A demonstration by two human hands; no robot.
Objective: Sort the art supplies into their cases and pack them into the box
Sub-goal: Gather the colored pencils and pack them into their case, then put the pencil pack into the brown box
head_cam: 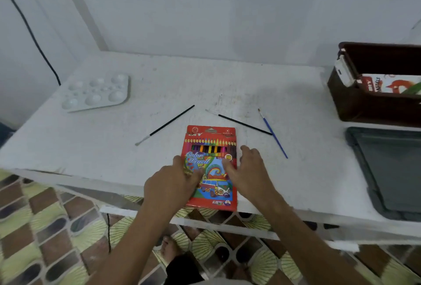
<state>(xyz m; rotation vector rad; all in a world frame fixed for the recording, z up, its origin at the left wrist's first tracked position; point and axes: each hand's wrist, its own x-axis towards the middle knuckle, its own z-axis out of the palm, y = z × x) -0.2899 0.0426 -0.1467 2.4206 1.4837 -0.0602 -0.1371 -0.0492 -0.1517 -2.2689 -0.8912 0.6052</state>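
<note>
A red colour pencil case [210, 143] lies at the front edge of the white table [114, 148], its lower end hanging over the edge. My left hand [173, 184] holds its left side, thumb on the printed front. My right hand [248, 171] holds its right side with the thumb on top and fingers along the edge. Beyond the case lie three brushes: a black one [168, 123] to the left, a black one [243, 124] to the right, and a blue one [274, 135] crossing its end. A dark brown box [355, 102] stands at the far right with a pastels pack [387, 83] inside.
A white paint palette [96, 92] rests at the back left of the table. A dark grey lid or tray [391, 171] lies at the right edge, in front of the box. A black cable [34, 39] hangs down the left wall. Patterned floor shows below.
</note>
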